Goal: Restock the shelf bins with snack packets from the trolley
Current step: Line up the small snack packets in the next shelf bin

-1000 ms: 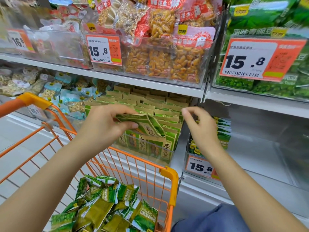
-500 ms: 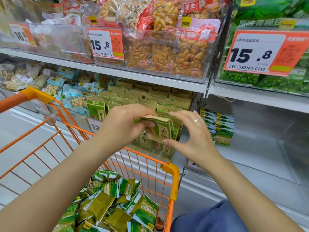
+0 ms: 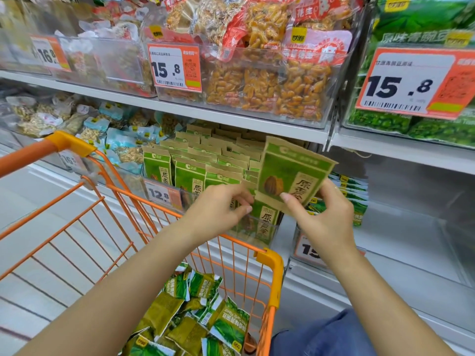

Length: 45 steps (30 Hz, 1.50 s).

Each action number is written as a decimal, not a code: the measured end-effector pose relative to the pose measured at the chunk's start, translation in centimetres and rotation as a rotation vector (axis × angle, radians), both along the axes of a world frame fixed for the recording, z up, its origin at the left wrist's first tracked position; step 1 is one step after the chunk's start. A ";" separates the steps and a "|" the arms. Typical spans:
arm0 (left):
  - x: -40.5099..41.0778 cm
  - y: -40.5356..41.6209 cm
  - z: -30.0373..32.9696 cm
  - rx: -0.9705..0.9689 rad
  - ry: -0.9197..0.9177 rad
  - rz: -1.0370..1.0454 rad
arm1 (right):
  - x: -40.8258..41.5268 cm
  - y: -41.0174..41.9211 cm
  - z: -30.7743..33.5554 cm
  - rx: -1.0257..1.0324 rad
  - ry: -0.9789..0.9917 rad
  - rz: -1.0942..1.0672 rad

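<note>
My right hand (image 3: 324, 219) pinches a green-and-kraft packet (image 3: 291, 173) upright, just above the full shelf bin (image 3: 253, 231). My left hand (image 3: 218, 211) curls on the packets standing there. Below, the orange trolley (image 3: 270, 268) holds green packets (image 3: 205, 317).

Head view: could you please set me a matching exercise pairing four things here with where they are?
Things:
1. green-and-tan paper seed packet
2. loose green foil pea packets
3. clear bags of golden peanuts
4. orange-and-white 12.8 price tag

Places:
A. upper shelf bin
B. pinched in the right hand
C. inside the orange wire trolley
D. front of the seed-packet bin

Pairs: 1-B, 2-C, 3-A, 4-D
</note>
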<state>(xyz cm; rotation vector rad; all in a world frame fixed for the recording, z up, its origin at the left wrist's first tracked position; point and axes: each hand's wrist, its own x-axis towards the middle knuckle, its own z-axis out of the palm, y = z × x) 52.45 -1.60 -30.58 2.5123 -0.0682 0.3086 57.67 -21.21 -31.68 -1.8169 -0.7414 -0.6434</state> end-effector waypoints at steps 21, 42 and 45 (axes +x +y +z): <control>-2.1 -0.2 -0.6 0.259 -0.217 0.145 | -0.3 -0.1 -1.2 0.026 -0.127 0.052; -0.4 6.7 2.4 -0.095 -0.125 0.222 | -1.3 5.2 2.2 -0.171 0.188 0.220; -0.2 7.2 1.3 -0.100 -0.083 0.182 | -1.4 7.1 4.0 -0.409 0.095 0.197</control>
